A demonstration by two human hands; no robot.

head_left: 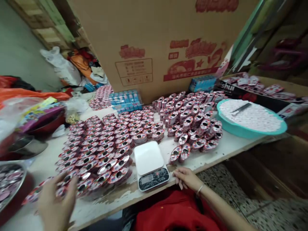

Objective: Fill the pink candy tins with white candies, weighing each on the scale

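Our left hand (56, 202), fingers spread, is at the near rows of glossy foil packets (106, 168) on the worktop (115, 205), which look light, slippery and best pinched by the edge; our right hand (185, 179) rests open beside the kitchen scale (150, 165).

The blurred left hand (57, 200) hides the packets (106, 166) beneath it.

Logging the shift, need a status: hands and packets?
Left hand at rows of foil packets. Right hand on table edge, beside digital scale.

You have red-and-silver foil packets (107, 166) before you: each shows one round, dark hole, and they lie tilted, overlapping in close rows.
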